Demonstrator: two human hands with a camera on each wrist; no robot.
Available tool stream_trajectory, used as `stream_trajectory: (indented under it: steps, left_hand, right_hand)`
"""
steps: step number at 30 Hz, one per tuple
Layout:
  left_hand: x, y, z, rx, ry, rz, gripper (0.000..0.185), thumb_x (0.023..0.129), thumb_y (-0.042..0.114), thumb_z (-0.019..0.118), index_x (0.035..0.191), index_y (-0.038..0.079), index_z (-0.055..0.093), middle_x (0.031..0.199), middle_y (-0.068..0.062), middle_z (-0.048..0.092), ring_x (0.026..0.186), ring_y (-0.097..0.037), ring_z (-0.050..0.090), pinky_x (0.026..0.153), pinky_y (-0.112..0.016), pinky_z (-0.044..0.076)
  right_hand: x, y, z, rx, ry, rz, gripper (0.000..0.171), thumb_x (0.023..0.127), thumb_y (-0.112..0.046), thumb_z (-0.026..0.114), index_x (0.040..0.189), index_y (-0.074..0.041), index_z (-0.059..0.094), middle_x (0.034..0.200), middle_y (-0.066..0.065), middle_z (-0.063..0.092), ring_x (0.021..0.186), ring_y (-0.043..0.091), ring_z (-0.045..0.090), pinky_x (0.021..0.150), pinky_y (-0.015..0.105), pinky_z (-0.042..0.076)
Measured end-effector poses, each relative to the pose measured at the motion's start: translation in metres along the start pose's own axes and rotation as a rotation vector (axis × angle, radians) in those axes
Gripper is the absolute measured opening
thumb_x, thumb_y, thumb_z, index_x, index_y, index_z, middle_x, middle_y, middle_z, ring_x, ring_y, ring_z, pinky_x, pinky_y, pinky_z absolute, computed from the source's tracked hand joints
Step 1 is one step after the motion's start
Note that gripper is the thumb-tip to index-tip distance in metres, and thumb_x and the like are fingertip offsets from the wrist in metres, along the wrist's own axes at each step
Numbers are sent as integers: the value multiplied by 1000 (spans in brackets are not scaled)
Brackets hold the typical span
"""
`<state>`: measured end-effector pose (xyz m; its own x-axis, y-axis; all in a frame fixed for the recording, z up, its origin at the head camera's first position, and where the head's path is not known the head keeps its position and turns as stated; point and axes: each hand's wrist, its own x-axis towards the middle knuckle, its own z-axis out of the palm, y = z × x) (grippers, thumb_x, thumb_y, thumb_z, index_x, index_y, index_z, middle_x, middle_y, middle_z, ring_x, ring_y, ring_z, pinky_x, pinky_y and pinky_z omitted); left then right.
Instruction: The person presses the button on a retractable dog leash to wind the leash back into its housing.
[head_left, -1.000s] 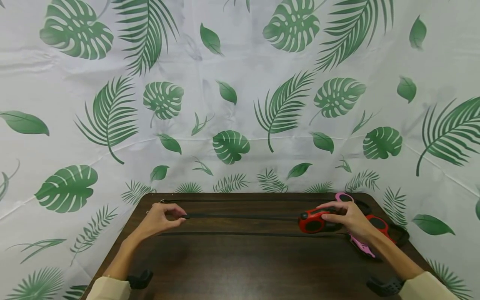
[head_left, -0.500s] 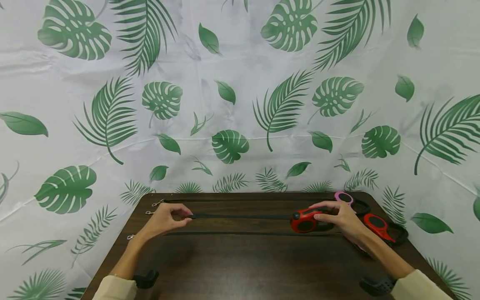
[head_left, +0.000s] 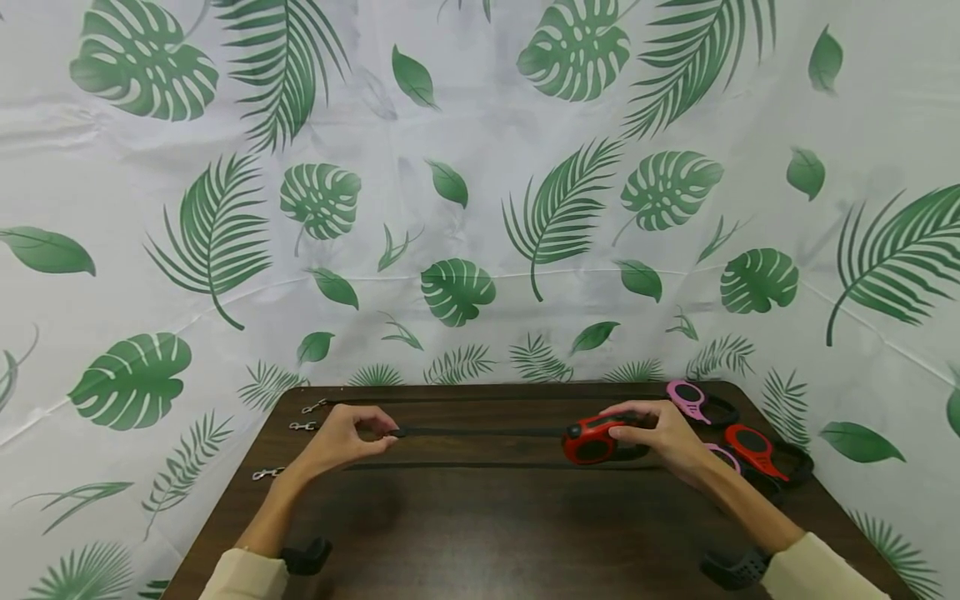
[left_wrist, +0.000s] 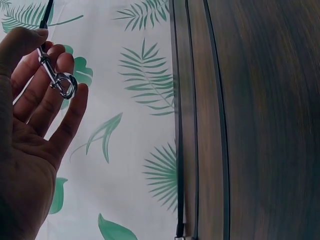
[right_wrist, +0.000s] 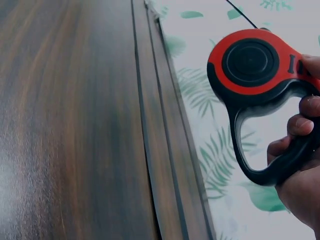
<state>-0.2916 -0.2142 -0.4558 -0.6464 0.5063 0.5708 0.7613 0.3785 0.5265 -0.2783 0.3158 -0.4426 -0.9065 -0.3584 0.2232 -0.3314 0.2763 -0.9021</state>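
Observation:
My right hand [head_left: 628, 425] grips the handle of a red and black retractable leash [head_left: 595, 440] a little above the dark wooden table [head_left: 495, 533]. Its black tape [head_left: 480, 432] runs left to my left hand [head_left: 384, 432], which pinches the tape's end. In the left wrist view the left hand [left_wrist: 47, 50] holds the tape between thumb and fingers, and the silver snap clip [left_wrist: 61, 81] lies across the fingers. The right wrist view shows the right hand's fingers [right_wrist: 302, 125] curled through the handle of the red leash [right_wrist: 250, 62].
Two more black tapes lie across the table, one at the back [head_left: 487, 400] and one in front [head_left: 487, 466], ending in clips [head_left: 302, 426] at the left. A pink leash [head_left: 690, 398] and another red leash [head_left: 759, 450] lie at the right back corner. A leaf-print cloth [head_left: 480, 208] hangs behind.
Both hands have come closer together: the right hand moved left with the red leash and the left hand moved right. The stretch of tape between them is shorter.

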Motion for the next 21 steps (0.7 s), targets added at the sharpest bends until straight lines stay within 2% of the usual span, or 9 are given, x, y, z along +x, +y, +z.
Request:
stream_trajectory:
  steps: [4, 11, 21]
  left_hand:
    - [1, 0, 4, -5, 5, 17, 17, 82, -6, 85, 93, 6, 79, 83, -1, 77, 73, -5, 68, 68, -23, 58]
    - [4, 0, 10, -8, 11, 30, 15, 83, -3, 86, 92, 7, 78, 83, 0, 77, 72, -6, 68, 66, -41, 62]
    - [9, 4, 18, -3, -1, 60, 15, 82, -2, 86, 93, 6, 78, 83, 0, 77, 72, -9, 68, 67, -40, 62]
  right_hand:
    - [2, 0, 6, 63, -18, -3, 31, 98, -6, 72, 127, 3, 72, 114, 6, 79, 99, 26, 76, 87, 36, 61]
    - [6, 0, 14, 100, -18, -3, 30, 98, -7, 73, 126, 3, 73, 113, 7, 79, 99, 25, 75, 87, 33, 61]
    - [10, 1, 30, 163, -27, 13, 28, 97, -6, 73, 125, 1, 74, 115, 9, 78, 100, 27, 76, 88, 35, 62]
